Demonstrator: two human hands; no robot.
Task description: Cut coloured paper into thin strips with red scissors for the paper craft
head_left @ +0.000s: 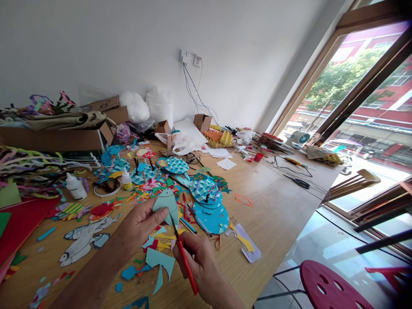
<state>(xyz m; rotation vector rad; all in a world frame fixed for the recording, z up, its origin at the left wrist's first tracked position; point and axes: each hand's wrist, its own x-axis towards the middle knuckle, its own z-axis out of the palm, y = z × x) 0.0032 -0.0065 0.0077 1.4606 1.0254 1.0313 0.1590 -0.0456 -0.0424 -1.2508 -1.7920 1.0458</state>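
Between the thumb and fingers of my left hand [141,223] is a pale blue paper fish [166,199] with drawn outlines. My right hand [196,257] grips red-handled scissors [186,266], and their blades meet the lower edge of the fish. Below the hands lie pale blue paper offcuts [161,262] and several yellow scraps. Just beyond the fish, a pile of small coloured paper pieces sits near blue craft models made with egg-tray pieces [202,189]. White paper fish cutouts [85,240] rest to the left of my left hand.
Glue bottles [76,186] stand at the left, near bundled pipe cleaners [28,167] and red paper sheets [25,227]. A lilac paper piece [247,244] lies right of my right hand. Black scissors [296,181] are farther right. A dark red stool [328,285] stands beside the table.
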